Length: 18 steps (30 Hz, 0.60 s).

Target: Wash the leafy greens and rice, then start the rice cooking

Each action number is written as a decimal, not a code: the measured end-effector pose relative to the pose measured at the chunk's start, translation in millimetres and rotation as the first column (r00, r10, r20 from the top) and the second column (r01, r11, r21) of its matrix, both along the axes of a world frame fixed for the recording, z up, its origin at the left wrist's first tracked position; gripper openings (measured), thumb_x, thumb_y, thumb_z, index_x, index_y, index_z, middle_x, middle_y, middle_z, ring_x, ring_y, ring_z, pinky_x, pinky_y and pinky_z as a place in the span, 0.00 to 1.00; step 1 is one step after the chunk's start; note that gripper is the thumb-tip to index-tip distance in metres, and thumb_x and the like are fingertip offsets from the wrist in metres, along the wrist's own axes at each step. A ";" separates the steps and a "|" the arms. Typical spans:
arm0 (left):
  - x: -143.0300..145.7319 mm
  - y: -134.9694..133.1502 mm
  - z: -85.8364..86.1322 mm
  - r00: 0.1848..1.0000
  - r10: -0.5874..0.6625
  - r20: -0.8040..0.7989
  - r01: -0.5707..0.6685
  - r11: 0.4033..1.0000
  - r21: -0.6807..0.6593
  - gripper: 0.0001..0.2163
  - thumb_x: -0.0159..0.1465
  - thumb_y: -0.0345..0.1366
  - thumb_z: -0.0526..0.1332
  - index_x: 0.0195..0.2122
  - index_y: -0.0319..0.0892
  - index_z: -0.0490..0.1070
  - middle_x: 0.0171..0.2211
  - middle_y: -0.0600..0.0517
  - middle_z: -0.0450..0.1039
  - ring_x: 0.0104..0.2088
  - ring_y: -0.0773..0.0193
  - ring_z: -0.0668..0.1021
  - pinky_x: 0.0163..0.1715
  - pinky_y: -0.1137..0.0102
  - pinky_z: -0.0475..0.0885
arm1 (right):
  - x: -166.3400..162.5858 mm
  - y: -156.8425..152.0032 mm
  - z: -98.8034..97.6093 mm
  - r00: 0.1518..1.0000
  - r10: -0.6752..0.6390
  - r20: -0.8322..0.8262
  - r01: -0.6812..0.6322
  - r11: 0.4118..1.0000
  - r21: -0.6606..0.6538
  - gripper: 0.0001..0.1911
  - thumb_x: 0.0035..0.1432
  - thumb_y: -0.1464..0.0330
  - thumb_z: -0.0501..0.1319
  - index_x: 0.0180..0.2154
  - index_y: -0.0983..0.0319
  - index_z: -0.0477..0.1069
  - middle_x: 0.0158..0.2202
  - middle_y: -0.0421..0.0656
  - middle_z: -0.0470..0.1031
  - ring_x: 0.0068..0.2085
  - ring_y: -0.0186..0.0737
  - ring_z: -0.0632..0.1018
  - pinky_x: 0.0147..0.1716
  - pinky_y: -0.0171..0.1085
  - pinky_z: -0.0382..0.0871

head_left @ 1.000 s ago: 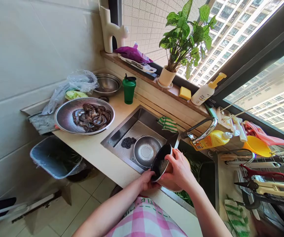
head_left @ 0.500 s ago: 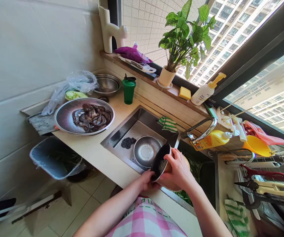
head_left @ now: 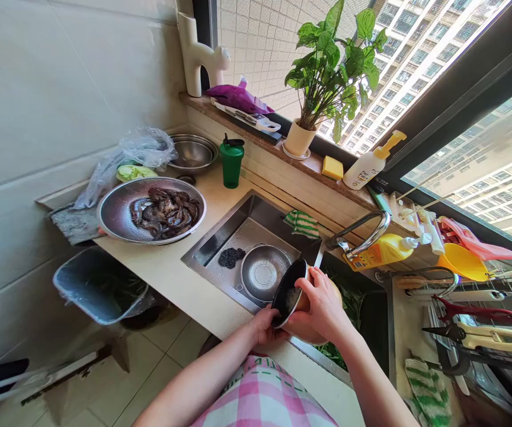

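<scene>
I hold a dark bowl (head_left: 288,290) tipped on its side over the edge of the steel sink (head_left: 220,228). My left hand (head_left: 262,325) grips the bowl's lower rim. My right hand (head_left: 322,305) is wrapped round its upper rim and back. A little wet dark residue shows inside the bowl. Just past the bowl, in the sink, sit a round metal strainer (head_left: 264,273) and a black scouring pad (head_left: 231,257).
A steel colander of raw shrimp (head_left: 152,209) sits on the counter at left, with a plastic bag (head_left: 127,155), a steel bowl (head_left: 192,152) and a green bottle (head_left: 231,160) behind. The tap (head_left: 362,232), yellow detergent bottle (head_left: 383,252) and a dish rack (head_left: 478,320) stand right. A bin (head_left: 100,284) is below.
The bowl has tilted very slightly and residue now shows inside it. My hands have stayed in nearly the same place.
</scene>
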State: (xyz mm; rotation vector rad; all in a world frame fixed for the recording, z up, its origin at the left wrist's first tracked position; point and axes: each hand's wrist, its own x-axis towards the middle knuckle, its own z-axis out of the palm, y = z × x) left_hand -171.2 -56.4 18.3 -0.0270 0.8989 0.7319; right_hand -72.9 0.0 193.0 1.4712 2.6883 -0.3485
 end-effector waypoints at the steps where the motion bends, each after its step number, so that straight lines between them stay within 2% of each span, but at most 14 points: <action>1: -0.5 -0.7 1.7 1.000 0.004 0.001 -0.004 1.000 0.014 0.19 0.50 0.29 0.58 0.45 0.43 0.61 0.27 0.53 0.71 0.24 0.65 0.74 0.27 0.69 0.69 | 2.1 0.0 0.6 1.000 0.000 -0.004 0.000 1.000 0.001 0.30 0.38 0.53 0.70 0.42 0.59 0.70 0.57 0.55 0.59 0.62 0.61 0.57 0.57 0.58 0.54; 4: -2.1 -2.3 8.7 1.000 0.023 -0.011 -0.022 0.997 0.076 0.24 0.49 0.28 0.56 0.48 0.45 0.61 0.29 0.54 0.71 0.25 0.65 0.74 0.25 0.71 0.68 | 19.7 -2.4 3.3 0.999 -0.019 -0.035 0.020 1.000 0.016 0.28 0.35 0.54 0.72 0.38 0.59 0.69 0.58 0.54 0.59 0.63 0.61 0.56 0.58 0.59 0.53; 8: -8.7 1.0 25.9 0.993 0.040 -0.115 -0.017 0.980 0.200 0.29 0.46 0.27 0.55 0.52 0.48 0.60 0.30 0.56 0.69 0.24 0.68 0.71 0.22 0.75 0.65 | 68.5 -18.6 -0.7 0.989 -0.055 -0.138 0.068 0.993 0.092 0.24 0.35 0.55 0.72 0.31 0.58 0.67 0.59 0.51 0.61 0.64 0.59 0.55 0.60 0.60 0.51; 12: -19.9 10.0 53.4 0.931 0.058 -0.360 0.105 0.902 0.419 0.27 0.47 0.28 0.56 0.51 0.46 0.62 0.31 0.55 0.69 0.24 0.70 0.70 0.19 0.78 0.63 | 113.6 -51.2 -27.5 0.957 -0.125 -0.263 0.172 0.972 0.162 0.21 0.40 0.53 0.70 0.29 0.58 0.66 0.58 0.52 0.63 0.64 0.58 0.57 0.59 0.59 0.55; 15: -23.4 13.8 71.1 0.864 0.037 -0.503 0.220 0.869 0.442 0.27 0.47 0.28 0.55 0.52 0.46 0.63 0.31 0.56 0.68 0.21 0.71 0.68 0.14 0.79 0.59 | 126.0 -76.0 -53.8 0.894 -0.212 -0.394 0.293 0.943 0.159 0.22 0.42 0.50 0.68 0.29 0.59 0.66 0.60 0.54 0.62 0.64 0.58 0.56 0.56 0.54 0.63; 18: -20.3 11.3 79.1 0.805 0.048 -0.592 0.275 0.853 0.443 0.28 0.47 0.27 0.54 0.53 0.44 0.64 0.28 0.57 0.67 0.16 0.74 0.65 0.10 0.79 0.55 | 127.1 -95.2 -72.2 0.824 -0.261 -0.504 0.373 0.918 0.135 0.23 0.43 0.49 0.66 0.30 0.59 0.65 0.61 0.55 0.60 0.65 0.57 0.55 0.57 0.52 0.62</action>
